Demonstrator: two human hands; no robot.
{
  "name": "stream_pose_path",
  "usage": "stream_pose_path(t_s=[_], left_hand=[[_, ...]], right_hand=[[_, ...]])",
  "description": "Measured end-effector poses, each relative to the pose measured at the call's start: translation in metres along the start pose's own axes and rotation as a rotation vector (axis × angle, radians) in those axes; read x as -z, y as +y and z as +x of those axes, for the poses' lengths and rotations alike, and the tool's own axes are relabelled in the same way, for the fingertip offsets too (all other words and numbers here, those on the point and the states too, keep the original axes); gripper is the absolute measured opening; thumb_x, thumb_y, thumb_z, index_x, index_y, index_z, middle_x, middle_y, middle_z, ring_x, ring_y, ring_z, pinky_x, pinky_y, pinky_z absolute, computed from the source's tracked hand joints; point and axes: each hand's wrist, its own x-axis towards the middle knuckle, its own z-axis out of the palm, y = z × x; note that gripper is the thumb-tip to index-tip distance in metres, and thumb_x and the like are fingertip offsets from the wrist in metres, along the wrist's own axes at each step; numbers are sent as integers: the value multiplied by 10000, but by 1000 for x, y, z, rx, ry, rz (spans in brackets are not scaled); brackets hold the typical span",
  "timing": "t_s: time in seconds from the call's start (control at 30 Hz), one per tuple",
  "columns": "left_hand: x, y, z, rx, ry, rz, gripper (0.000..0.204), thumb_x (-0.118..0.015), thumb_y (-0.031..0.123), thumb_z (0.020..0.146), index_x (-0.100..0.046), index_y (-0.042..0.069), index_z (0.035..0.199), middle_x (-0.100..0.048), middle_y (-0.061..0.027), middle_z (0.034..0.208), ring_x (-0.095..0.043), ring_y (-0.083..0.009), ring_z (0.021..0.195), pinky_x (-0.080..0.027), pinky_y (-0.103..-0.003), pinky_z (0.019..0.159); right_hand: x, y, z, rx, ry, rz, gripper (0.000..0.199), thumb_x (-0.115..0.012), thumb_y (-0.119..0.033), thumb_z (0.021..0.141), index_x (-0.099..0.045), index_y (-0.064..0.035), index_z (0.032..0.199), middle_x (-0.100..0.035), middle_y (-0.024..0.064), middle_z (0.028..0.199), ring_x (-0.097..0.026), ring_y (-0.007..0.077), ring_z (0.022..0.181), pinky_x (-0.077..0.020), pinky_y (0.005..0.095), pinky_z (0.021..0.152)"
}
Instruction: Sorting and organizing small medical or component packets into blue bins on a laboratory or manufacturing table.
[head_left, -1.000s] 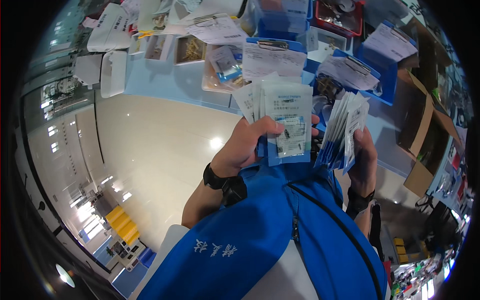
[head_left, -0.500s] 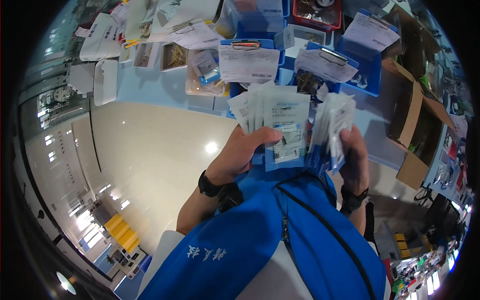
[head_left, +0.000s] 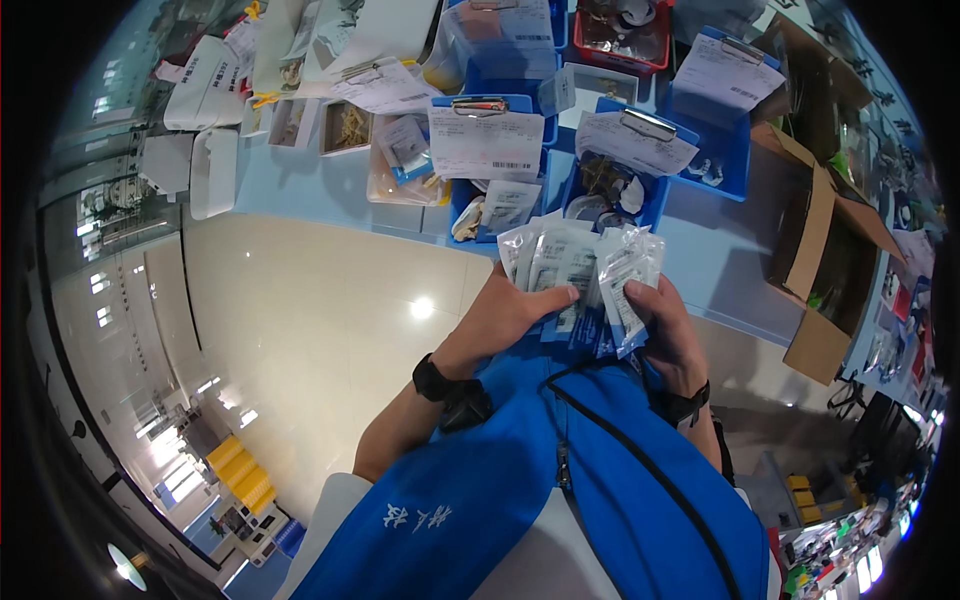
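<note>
Pale blue desk above glossy cream floor; blue bins with clipped papers along its near edge. We grasp clear packets: left hand fingers, right hand fingers clenched round fanned stack, above desk edge.

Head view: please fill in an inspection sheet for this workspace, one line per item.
Surface: pale blue table, crowded along its far side.
Job's things: fanned stack of small clear packets, held over the table edge.
Clutter: blue bins with clipped paper sheets, red tray, white pouches, open cardboard box.
Hands: left hand and right hand both grip the packets; dark wristbands on both wrists.
Cables: nothing seen.
Surroundings: glossy cream floor, blue vest below.
</note>
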Motion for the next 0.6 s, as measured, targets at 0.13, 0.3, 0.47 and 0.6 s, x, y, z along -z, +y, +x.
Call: stream_pose_path(t_s=[0.13,0.3,0.47,0.6], left_hand=[[-6,-14,5,-91,82,54,549,-787,105,866,-554,-8,1350,-689,-95,1200,-659,-173,1086,-527,-320,945],[-11,5,1,-2,86,40,532,-774,115,876,-552,-12,1344,-694,-102,1188,-652,-169,1094,-522,-317,943],[-6,3,1,44,56,26,488,-713,160,922,-550,-14,1348,-686,-100,1200,-647,-169,1085,-518,-311,933],[-6,2,0,44,76,-63,465,-672,161,940,-551,-14,1353,-679,-103,1217,-645,-173,1091,-516,-314,941]], right_hand=[[-1,-4,1,33,31,-73,584,-741,-209,911,-498,65,1366,-661,165,1231,-682,216,1073,-567,343,931],[-2,-5,-2,43,54,-150,584,-741,-204,906,-498,64,1365,-660,165,1233,-684,219,1071,-567,342,932],[-1,-10,-1,84,61,-106,630,-728,-267,906,-478,74,1373,-656,173,1215,-684,226,1062,-573,352,929],[5,-10,2,106,53,-93,626,-723,-269,912,-475,75,1372,-657,174,1208,-688,222,1052,-579,350,916]])
